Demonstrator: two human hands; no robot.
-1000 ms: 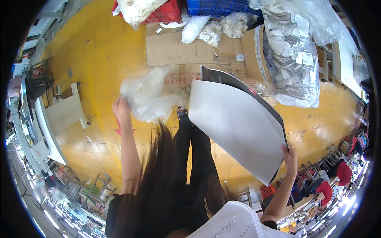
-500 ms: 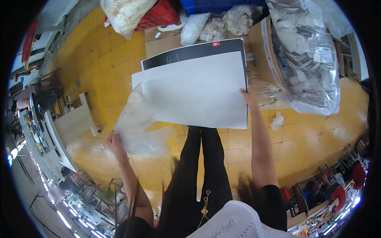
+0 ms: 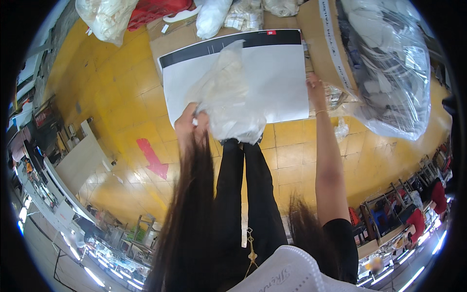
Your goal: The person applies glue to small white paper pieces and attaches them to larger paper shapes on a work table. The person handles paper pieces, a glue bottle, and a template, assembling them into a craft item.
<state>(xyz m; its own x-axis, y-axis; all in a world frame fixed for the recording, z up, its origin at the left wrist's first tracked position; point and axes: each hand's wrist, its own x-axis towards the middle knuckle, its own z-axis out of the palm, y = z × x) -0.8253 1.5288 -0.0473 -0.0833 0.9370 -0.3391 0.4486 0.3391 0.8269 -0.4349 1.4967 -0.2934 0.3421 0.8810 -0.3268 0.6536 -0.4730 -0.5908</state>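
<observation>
Clear plastic bag [image 3: 226,95]: crumpled, directly right of your left fingers and reaching far and near of them; it overlaps the middle of the white sheet, though you cannot tell whether it touches.
Left hand [image 3: 190,125]: at the sheet's near left, your fingers bent closed on the bag's left side.
White sheet [image 3: 279,78]: broad, between your two hands, with a dark band and red mark along its far edge.
Right hand [image 3: 314,87]: at the sheet's right edge, your fingers close together; whether they pinch it cannot be told.
Carton [image 3: 323,46]: open, just right and far of your right hand.
Red arrow [image 3: 153,159]: on the yellow floor [image 3: 116,104], near left.
</observation>
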